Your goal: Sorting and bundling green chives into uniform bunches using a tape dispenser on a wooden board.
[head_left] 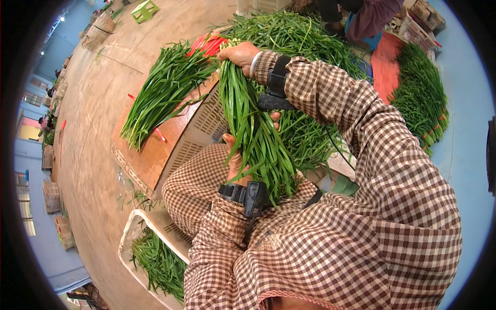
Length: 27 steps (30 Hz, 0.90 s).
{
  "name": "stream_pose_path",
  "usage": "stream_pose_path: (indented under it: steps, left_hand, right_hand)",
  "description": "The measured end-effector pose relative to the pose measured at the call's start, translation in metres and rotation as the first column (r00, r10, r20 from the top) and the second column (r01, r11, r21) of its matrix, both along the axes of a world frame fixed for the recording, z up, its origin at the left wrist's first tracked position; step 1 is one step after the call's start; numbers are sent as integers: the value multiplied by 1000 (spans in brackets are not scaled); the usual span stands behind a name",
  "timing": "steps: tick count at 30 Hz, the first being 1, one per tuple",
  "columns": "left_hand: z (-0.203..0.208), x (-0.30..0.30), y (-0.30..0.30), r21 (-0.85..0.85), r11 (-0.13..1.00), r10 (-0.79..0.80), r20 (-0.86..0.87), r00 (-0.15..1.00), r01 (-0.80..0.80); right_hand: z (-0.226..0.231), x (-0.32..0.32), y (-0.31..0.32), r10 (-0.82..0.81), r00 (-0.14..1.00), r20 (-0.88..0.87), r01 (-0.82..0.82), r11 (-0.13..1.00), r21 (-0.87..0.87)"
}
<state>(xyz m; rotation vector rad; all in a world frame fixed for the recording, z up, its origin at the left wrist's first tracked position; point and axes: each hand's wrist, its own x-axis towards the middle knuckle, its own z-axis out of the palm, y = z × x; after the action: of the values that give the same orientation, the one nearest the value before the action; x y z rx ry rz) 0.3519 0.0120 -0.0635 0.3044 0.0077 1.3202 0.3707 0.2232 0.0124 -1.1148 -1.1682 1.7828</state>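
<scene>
A bunch of long flat green chives [254, 121] hangs over my lap, its pale ends up and its leaf tips spreading down to the right. My right hand [241, 56] is closed around the pale end at the top. Lower down, my left hand [236, 157] cups the leaves from beneath, thumb on one side and fingertips showing on the other; the leaves hide its palm. Just left of the held bunch, a pile of chives [168, 90] lies on a brown board [150, 163] resting on a pale plastic crate [194, 132]. Red ties [209, 44] lie by my right hand.
A large heap of loose chives [305, 44] spreads beyond my hands. At lower left stands a white crate [126, 240] with green leaves inside. More chives [421, 90] are stacked by the blue wall [462, 119]. Another person's sleeve [374, 18] shows at top right, and a green stool [144, 11] stands far off.
</scene>
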Motion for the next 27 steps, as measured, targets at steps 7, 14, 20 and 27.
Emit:
stream_pose_path:
  steps: [7, 14, 20, 27]
  left_hand:
    - [10, 3, -1, -199, 977, 16, -299, 954, -79]
    - [4, 2, -3, -232, 971, 12, -230, 973, -67]
    - [2, -9, -7, -306, 951, -32, -268, 963, -53]
    - [2, -21, -14, -269, 951, -75, -685, 725, -156]
  right_hand:
    - [-2, 0, -1, 4, 1000, 2, -4, 1000, -2]
    - [-27, 7, 14, -66, 990, 124, 60, 997, 54]
    - [-22, 25, 5, -126, 974, 186, 129, 992, -7]
    - [-47, 41, -3, -142, 989, 45, 148, 969, -197]
